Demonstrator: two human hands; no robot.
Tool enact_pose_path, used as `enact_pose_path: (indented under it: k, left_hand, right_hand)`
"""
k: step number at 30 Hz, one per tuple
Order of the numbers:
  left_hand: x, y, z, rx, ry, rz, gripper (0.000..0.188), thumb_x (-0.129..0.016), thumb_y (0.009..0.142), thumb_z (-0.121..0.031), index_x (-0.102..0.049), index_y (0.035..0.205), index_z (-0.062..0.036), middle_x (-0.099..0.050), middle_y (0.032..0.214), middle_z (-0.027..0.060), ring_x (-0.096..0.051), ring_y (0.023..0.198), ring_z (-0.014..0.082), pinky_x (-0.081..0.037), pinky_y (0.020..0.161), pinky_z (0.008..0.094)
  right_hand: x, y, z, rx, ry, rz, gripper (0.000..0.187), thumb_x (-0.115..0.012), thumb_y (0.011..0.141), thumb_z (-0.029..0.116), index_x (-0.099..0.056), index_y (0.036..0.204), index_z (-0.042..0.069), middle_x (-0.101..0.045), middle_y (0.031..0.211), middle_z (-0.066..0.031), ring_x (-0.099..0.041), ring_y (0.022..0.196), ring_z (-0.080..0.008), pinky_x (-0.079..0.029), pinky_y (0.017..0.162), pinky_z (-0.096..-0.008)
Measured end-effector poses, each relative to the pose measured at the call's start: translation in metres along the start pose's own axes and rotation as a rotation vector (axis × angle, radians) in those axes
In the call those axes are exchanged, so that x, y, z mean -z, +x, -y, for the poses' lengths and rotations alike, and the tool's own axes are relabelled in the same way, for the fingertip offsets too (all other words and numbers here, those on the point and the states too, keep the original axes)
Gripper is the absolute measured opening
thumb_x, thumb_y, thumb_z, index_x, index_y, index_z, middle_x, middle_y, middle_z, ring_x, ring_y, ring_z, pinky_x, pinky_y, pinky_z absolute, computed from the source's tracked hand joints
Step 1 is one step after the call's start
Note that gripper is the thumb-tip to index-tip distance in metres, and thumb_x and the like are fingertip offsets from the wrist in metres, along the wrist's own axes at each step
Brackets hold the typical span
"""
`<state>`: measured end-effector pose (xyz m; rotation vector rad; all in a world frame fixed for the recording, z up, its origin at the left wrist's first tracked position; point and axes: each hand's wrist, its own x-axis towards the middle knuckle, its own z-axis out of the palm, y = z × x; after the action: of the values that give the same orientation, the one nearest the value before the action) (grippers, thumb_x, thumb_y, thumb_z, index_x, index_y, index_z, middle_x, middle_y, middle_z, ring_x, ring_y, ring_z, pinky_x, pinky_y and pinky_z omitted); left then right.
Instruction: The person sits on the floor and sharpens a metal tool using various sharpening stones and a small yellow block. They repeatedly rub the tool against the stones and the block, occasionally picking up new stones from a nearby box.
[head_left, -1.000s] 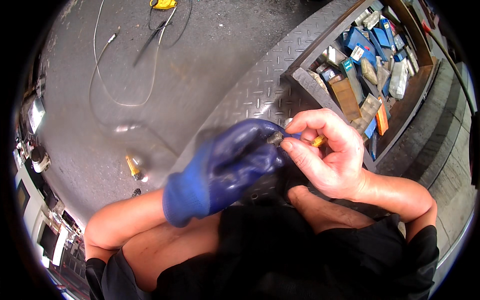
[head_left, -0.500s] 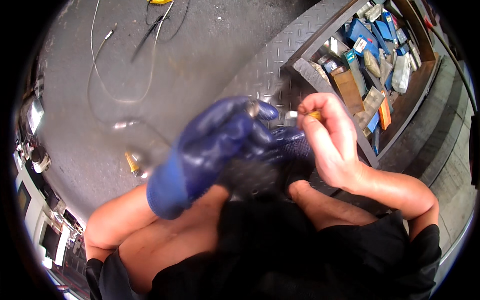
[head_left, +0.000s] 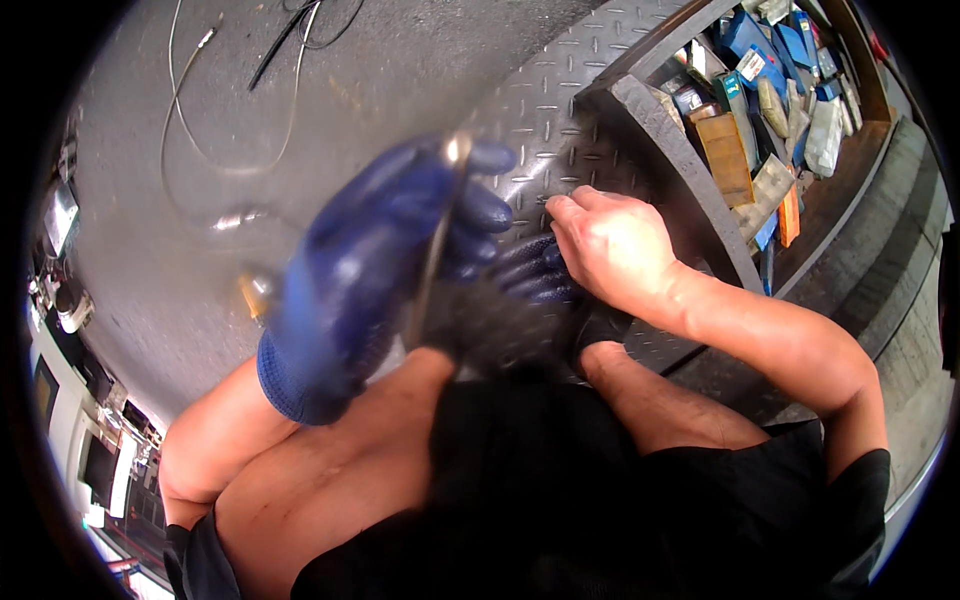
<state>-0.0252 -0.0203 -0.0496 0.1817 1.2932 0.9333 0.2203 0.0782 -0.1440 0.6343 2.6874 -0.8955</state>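
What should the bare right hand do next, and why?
I'd probably have the right hand pick up the second blue glove: it lies right by that hand, which is bare, whereas the left hand is already gloved and seems occupied with a thin rod, blurred here.

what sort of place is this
Likely a workshop of some kind: there's a grey raised-tread metal plate, a dark open-topped bin packed with blue, brown and grey pieces, and a worn blue glove.
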Motion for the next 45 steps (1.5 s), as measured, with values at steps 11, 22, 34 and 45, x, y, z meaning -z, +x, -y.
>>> enact_pose_path:
  k: [11,22,34,45]
  left_hand:
    - [0.011,0.006,0.014,0.008,0.041,-0.031,0.048,-0.064,0.112,-0.025,-0.056,0.150,0.0032,-0.067,0.139,0.0109,-0.064,0.124,0.0169,-0.052,0.107,0.0319]
    - [0.007,0.004,0.016,0.006,-0.026,-0.014,0.047,-0.063,0.113,-0.030,-0.058,0.147,0.0025,-0.069,0.130,0.0075,-0.063,0.116,0.0136,-0.052,0.102,0.0309]
    - [0.008,0.003,0.013,-0.031,0.015,0.066,0.051,-0.064,0.112,-0.031,-0.057,0.148,0.0034,-0.070,0.124,0.0074,-0.065,0.107,0.0124,-0.054,0.095,0.0289]
    - [0.011,0.003,0.015,-0.024,0.042,0.028,0.053,-0.063,0.113,-0.032,-0.055,0.151,0.0028,-0.070,0.129,0.0082,-0.065,0.116,0.0133,-0.053,0.101,0.0304]
  right_hand:
    - [-0.016,0.021,-0.006,0.063,-0.153,0.062,0.010,-0.067,0.087,0.013,-0.070,0.094,0.006,-0.072,0.089,-0.0114,-0.076,0.085,-0.0298,-0.063,0.069,-0.0428]
    - [-0.025,0.023,-0.013,0.183,-0.289,0.008,0.011,-0.067,0.087,0.018,-0.071,0.091,0.008,-0.067,0.084,-0.0064,-0.070,0.080,-0.0235,-0.060,0.062,-0.0369]
    - [-0.024,0.021,-0.017,0.229,-0.296,-0.039,0.014,-0.066,0.089,0.021,-0.070,0.093,0.008,-0.064,0.085,-0.0063,-0.068,0.078,-0.0227,-0.059,0.061,-0.0365]
    - [-0.026,-0.014,0.000,0.253,-0.167,0.055,0.009,-0.069,0.084,0.014,-0.063,0.088,0.008,-0.059,0.078,-0.0056,-0.065,0.072,-0.0240,-0.055,0.059,-0.0374]
